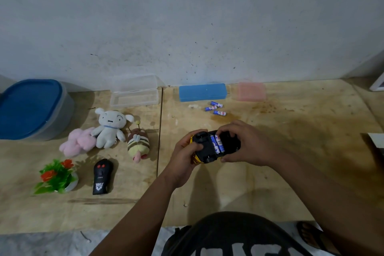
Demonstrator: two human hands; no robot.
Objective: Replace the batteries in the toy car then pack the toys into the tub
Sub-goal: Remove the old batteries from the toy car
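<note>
Your left hand and right hand are both gripping the upturned toy car above the bench. Blue batteries are sitting in its bay, their lettering too blurred to read.

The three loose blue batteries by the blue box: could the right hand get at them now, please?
Probably yes, once freed. The three loose blue batteries lie in the open just beyond the right hand, nothing between, but it now grips the upturned yellow toy car together with the left hand.

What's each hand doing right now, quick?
Left hand: grips the front end of the upturned yellow and black toy car.
Right hand: holds the car's other end, fingers curled over its open battery bay.
</note>
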